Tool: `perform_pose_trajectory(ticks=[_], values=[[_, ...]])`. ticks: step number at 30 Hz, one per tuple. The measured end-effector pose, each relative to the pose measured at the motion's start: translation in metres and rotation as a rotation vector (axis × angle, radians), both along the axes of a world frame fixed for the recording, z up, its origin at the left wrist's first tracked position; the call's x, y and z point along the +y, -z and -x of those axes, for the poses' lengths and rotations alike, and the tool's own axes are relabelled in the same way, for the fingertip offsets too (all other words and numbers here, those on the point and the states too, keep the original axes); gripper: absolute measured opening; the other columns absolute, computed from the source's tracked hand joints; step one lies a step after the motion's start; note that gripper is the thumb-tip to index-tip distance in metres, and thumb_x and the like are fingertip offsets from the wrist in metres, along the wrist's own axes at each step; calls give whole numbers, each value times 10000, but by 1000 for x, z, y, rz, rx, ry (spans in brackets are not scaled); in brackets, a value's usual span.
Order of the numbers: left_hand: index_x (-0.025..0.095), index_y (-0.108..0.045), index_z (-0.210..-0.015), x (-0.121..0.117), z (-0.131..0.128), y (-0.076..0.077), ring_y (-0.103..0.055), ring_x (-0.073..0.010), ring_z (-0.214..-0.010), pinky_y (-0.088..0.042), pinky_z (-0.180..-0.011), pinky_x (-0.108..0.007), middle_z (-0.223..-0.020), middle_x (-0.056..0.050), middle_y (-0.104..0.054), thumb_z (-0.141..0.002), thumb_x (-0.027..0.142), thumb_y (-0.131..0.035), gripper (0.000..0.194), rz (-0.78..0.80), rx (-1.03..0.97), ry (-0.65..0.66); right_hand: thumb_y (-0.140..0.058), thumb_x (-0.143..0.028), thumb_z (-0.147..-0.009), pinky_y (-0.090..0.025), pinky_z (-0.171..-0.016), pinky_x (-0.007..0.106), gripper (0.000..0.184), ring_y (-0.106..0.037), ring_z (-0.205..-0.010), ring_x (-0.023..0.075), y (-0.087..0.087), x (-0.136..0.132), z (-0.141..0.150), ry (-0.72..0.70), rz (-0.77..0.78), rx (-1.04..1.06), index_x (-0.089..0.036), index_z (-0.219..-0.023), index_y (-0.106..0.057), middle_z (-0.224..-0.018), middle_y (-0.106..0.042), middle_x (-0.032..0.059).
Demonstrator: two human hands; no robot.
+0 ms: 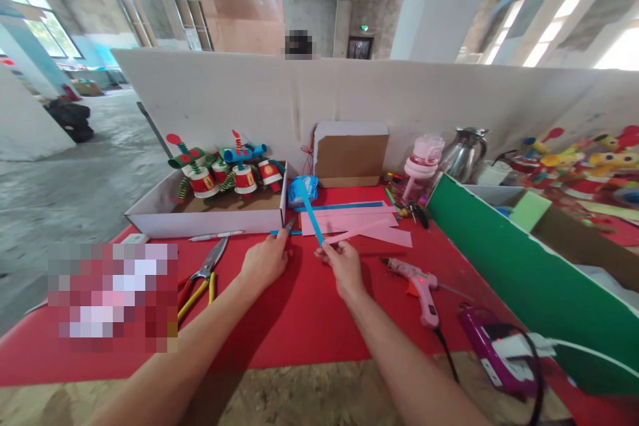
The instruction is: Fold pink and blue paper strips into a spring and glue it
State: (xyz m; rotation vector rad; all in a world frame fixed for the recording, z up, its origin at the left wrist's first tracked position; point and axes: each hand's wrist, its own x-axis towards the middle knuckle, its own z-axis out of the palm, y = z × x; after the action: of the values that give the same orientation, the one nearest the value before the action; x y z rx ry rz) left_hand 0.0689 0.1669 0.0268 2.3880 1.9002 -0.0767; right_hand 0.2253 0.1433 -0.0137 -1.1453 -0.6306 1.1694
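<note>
Blue strip (313, 218) & prob. pink strip (358, 231) pinched by ends in R hand (345, 267), fingers nearly closed, likely leaving lengths free; L hand (264, 259) curled by blade-like tool (290, 224), grip unclear; glue gun (425, 285) R of R hand, likely for easy reach.

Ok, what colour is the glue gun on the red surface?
The glue gun is pink, with an orange trigger; head view.

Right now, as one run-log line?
left hand: beside pink sheets, grip unclear | right hand: pinching blue strip, pink strip at fingers | right: glue gun | left: shears
</note>
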Motion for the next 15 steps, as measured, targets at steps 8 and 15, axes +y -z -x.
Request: perform_pose_trajectory(ticks=[8, 15], values=[[206, -557, -911, -6, -17, 0, -601, -175, -771, -454, -695, -284, -842, -44, -649, -906, 288, -359, 215, -129, -507, 22, -801, -358, -538, -559, -656, 303, 328, -666, -621, 156, 1, -1, 2, -66, -81, 90, -170, -680, -573, -620, -653, -6], [173, -591, -771, -8, -20, 31, -587, -153, -663, -469, -643, -263, -710, -13, -651, -787, 427, -504, 269, 53, -1162, -4, -800, -330, -533, -566, -631, 318, 301, -658, -561, 164, 1, -4, 7, -279, -42, 66, -152, -685, -613, -616, -674, 6]])
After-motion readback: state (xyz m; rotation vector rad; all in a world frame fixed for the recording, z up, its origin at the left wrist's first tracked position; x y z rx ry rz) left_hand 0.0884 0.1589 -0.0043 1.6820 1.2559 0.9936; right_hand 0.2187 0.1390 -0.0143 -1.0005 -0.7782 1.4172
